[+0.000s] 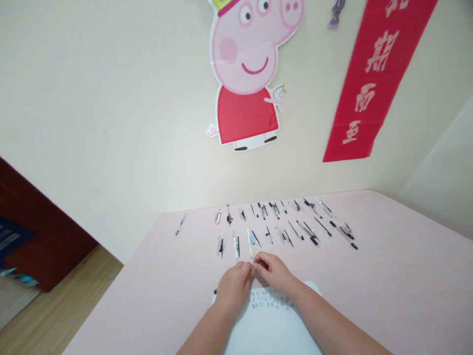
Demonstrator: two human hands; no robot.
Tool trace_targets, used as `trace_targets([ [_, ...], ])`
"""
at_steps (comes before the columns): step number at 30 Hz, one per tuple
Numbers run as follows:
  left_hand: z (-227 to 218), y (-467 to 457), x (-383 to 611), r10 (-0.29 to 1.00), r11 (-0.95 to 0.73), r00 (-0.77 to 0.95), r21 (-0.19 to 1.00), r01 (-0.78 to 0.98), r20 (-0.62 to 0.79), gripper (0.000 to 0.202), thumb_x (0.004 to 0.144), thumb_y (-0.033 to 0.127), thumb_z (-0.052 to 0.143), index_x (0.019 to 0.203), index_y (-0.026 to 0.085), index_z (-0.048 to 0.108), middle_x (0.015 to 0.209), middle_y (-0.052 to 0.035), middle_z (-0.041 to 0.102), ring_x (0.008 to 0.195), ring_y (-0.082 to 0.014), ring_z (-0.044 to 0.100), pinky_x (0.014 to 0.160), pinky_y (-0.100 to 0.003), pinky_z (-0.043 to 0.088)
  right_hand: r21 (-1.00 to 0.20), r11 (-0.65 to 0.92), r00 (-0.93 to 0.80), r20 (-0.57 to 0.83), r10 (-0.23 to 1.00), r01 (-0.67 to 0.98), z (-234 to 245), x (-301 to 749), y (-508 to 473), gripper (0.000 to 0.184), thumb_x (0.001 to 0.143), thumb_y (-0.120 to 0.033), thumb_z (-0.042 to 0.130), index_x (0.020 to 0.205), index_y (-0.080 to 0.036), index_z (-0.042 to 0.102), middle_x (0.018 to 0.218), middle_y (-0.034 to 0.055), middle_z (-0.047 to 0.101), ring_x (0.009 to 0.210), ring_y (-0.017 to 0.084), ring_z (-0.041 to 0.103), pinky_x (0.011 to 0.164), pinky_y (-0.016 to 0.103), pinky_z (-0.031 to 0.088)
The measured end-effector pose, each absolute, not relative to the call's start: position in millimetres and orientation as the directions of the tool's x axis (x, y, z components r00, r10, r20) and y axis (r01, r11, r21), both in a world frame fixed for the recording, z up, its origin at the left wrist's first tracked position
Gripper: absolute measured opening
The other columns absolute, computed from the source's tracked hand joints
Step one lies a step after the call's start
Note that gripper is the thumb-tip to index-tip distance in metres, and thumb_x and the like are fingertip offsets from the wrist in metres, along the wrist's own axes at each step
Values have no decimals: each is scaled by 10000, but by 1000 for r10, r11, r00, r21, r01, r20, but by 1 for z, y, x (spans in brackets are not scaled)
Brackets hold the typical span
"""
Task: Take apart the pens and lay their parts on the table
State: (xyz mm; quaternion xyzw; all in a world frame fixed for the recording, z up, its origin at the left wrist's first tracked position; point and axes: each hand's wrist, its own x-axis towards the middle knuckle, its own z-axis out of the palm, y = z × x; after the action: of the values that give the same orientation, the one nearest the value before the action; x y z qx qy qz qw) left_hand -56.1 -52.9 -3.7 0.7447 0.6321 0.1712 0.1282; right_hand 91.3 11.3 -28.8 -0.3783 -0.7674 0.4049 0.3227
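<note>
My left hand and my right hand meet fingertip to fingertip over the far edge of a white sheet that bears rows of small dark marks. Both hands are closed in a pinch. Whatever lies between the fingers is too small or hidden to name. Just beyond the fingertips lies a cream-coloured pen part, with a blue piece and a dark slim refill beside it. A small black tip shows left of my left hand; the rest of it is hidden.
Two rows of pens and taken-apart pen parts stretch across the pink tabletop. One clear pen lies apart at the left. The wall behind carries a cartoon pig cutout and a red banner.
</note>
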Motion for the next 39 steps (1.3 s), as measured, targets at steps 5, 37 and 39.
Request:
trace_targets([
  [5,0,-53,-59,984,-175,152,396,902,88,287,910,332,294,912,241,566,807,-21,605,735,-156,561,610,-245,309,-866,382,-519,175,836,323,-27,93,11,94,785,-235,517,736,-174,569,651,-18,561,601,117,488,565,220,358],
  [37,9,-54,-74,937,-252,-33,738,627,348,166,832,280,445,849,195,586,838,-45,577,807,-167,538,721,-281,423,-739,506,-525,244,816,444,-20,96,2,140,681,-139,571,802,-209,573,746,-23,516,604,108,452,572,221,335],
  [39,7,-51,-75,940,-226,-92,803,551,327,179,801,326,499,830,192,613,810,-41,589,768,-166,543,686,-274,425,-762,485,-512,237,826,429,-20,96,2,139,680,-141,570,802,-207,574,760,-21,519,592,104,447,565,223,335],
])
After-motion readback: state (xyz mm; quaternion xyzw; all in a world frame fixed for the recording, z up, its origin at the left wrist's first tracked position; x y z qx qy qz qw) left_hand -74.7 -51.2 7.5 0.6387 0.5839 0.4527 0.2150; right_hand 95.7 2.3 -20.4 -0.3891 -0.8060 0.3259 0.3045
